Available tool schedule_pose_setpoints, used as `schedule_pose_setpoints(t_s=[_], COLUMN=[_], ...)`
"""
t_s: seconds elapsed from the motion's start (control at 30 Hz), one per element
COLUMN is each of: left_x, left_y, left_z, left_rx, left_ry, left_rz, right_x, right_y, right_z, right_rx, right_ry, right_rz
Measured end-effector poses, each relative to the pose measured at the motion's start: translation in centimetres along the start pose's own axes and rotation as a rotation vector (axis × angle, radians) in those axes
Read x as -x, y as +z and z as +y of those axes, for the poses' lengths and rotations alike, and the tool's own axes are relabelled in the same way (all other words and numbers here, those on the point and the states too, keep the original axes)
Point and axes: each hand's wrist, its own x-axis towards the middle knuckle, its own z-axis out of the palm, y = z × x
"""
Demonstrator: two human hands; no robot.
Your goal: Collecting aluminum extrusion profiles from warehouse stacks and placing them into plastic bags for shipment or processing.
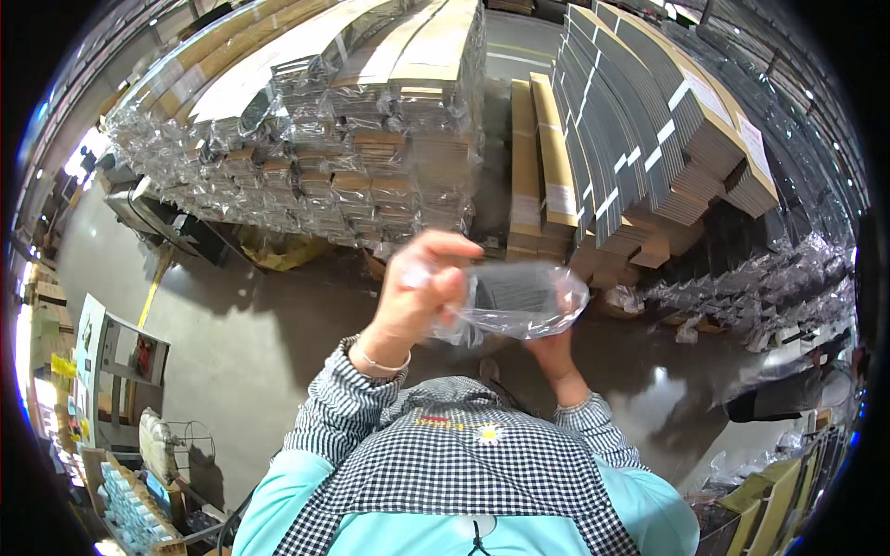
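Note:
In front of my chest is a dark grey block-like end, seen through a loose clear plastic bag. My left hand is closed at the bag's left side, pinching gathered film, with its index finger pointing right. From below and to the right, my right hand grips the wrapped thing; the film and the dark end partly hide its fingers. How far the dark thing extends away from me cannot be made out.
A large stack of long, plastic-wrapped cardboard bundles stands ahead and left. Ahead and right is a pile of long dark boards with brown edges. A white-framed cart, a stool and a crate are at left.

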Motion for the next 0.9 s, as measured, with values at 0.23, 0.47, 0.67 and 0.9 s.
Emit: schedule_pose_setpoints(t_s=[0.23,0.47,0.67,0.9], left_x=[-1.8,0.7,6.4,4.2], left_y=[2.9,-6.0,-14.2,-9.6], left_z=[11.0,4.1,0.3,8.6], left_rx=[0.523,-0.06,-0.449,-0.359], left_ry=[0.362,0.047,-0.14,-0.018], left_rz=[-0.083,0.416,0.601,0.223], right_x=[10.3,-3.8,-30.7,-58.5], right_y=[11.5,7.8,-2.2,3.5], right_z=[11.3,0.4,-11.1,-8.3], right_rx=[-0.345,-0.365,-0.756,-0.923], right_ry=[0.292,0.259,-0.026,0.241], right_rz=[-0.616,0.025,0.217,-0.182])
